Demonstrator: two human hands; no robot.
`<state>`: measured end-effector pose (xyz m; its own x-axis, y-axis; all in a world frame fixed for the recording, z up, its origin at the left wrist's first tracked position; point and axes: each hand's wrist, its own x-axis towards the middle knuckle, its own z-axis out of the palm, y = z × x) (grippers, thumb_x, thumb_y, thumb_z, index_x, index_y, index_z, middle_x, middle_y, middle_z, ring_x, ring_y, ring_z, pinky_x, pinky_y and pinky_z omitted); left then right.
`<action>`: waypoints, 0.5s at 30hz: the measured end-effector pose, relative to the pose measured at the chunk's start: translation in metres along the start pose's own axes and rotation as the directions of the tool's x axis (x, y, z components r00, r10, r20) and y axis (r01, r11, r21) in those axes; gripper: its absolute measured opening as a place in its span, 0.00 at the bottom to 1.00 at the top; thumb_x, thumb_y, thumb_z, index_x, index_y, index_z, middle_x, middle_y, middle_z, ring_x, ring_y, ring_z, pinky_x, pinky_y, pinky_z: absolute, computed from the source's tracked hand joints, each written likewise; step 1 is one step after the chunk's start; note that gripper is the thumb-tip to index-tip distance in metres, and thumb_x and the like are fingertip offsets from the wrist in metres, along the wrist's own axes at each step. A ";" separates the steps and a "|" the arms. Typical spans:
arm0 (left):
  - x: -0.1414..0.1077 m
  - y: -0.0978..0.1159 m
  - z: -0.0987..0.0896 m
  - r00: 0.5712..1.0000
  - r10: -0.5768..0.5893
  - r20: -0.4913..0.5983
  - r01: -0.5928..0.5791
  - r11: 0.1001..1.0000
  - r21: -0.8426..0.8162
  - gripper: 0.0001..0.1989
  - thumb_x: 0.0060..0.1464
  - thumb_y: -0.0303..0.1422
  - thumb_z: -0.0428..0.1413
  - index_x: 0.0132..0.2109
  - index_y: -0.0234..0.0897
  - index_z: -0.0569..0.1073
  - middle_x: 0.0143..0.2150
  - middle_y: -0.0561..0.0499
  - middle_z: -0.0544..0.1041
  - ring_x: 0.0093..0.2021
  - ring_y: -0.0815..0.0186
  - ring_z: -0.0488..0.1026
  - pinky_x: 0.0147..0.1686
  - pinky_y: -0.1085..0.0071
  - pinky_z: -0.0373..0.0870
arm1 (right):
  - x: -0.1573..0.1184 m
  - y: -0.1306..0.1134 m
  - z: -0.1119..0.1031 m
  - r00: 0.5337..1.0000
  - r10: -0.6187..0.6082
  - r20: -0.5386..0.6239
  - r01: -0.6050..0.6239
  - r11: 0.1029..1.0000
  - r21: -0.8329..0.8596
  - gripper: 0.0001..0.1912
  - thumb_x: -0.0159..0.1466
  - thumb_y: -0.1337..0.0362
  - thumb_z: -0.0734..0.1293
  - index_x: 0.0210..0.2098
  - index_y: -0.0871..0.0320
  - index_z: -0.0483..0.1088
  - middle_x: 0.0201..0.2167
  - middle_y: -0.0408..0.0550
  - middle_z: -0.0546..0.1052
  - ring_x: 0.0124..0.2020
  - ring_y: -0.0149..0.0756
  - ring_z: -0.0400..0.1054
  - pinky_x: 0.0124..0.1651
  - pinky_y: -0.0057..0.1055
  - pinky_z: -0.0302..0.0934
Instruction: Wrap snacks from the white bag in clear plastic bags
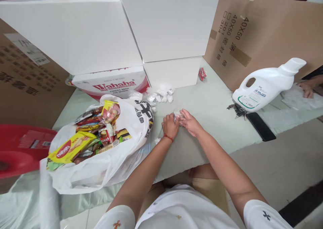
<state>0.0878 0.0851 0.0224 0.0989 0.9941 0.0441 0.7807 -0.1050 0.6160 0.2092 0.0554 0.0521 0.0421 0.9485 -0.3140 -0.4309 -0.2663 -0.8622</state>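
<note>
My left hand (170, 124), with a red cord at its wrist, is closed with its fingertips at a small crumpled piece of clear plastic (178, 114). From the other side my right hand (191, 122) grips the same plastic, its index finger reaching over the top. Both hands are low over the cloth-covered table. Beyond them lies a cluster of small white, crumpled plastic bundles (163, 95). Another small white bundle (157, 140) is beside my left wrist. What the plastic contains, if anything, I cannot make out.
To the left, an open white bag (126, 165) holds several packaged snacks. White boxes (174, 23) and a Wahaba carton (114, 84) stand behind. A detergent bottle (267, 82), keys (237, 110) and a phone (261, 126) are at right. Another person's hand (308, 87) shows at far right.
</note>
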 end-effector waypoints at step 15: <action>0.030 -0.017 0.006 0.995 -0.049 -0.085 0.019 0.945 -0.328 0.10 0.61 0.33 0.52 0.44 0.38 0.78 0.41 0.47 0.77 0.42 0.61 0.74 0.46 0.66 0.69 | 0.024 -0.001 -0.045 0.751 -0.282 0.597 0.648 0.146 -0.747 0.33 0.59 0.76 0.67 0.62 0.49 0.70 0.63 0.51 0.72 0.60 0.44 0.66 0.63 0.48 0.59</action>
<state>0.0809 0.1162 0.0087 0.0073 0.9967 0.0805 0.5373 -0.0718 0.8404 0.2515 0.0705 0.0281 -0.3844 0.8901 0.2449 0.6379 0.4479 -0.6265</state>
